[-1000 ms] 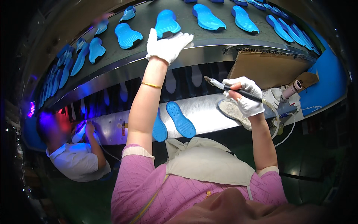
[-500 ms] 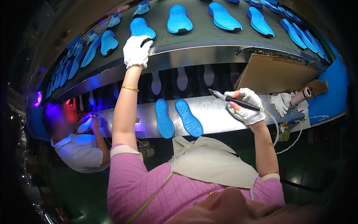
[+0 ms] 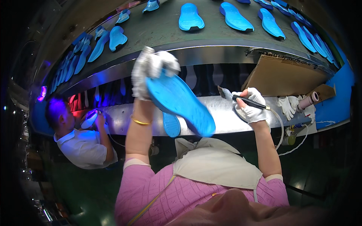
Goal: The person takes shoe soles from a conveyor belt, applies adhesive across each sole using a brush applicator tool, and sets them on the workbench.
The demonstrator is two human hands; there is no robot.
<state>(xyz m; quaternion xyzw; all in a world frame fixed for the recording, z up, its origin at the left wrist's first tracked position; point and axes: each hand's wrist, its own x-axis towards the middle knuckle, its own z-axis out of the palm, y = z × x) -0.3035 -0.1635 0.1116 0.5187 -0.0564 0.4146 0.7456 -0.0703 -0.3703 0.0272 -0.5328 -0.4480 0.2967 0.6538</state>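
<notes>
Blue sole (image 3: 183,103) is mid-frame, held up over the silver desk (image 3: 226,113), slanting from upper ctr-left to lower right. Its upper end is partly hidden from me by the left hand (image 3: 154,69); glove + sole are both motion-blurred, so I can't make out each finger or the exact contact pts. The raised sole also covers part of the flat sole (image 3: 172,126) lying on the desk, lower ctr; the spot just R of that, where I saw a 2nd one 0.5 s ago, is mostly blocked. A pale sole (image 3: 240,113), ctr-right, is mostly behind the right hand (image 3: 253,105). Row soles (image 3: 263,4) at the top edge are cut off, and the co-worker (image 3: 85,148) at far L has hands too small + blue-lit for me to read.

Vs. prev frame: left hand was up at the edge of the belt (image 3: 162,35), on a sole in the row; now it's back nearer the desk w/ the sole, and I see a gap in that row, upper ctr-left. Right hand's barely changed.

Fingers: left ones are bent + closed round the sole's upper end. Right ones pinch the dark handle of a brush (image 3: 245,100), bristles pointing up-left, apart from the raised sole.
</notes>
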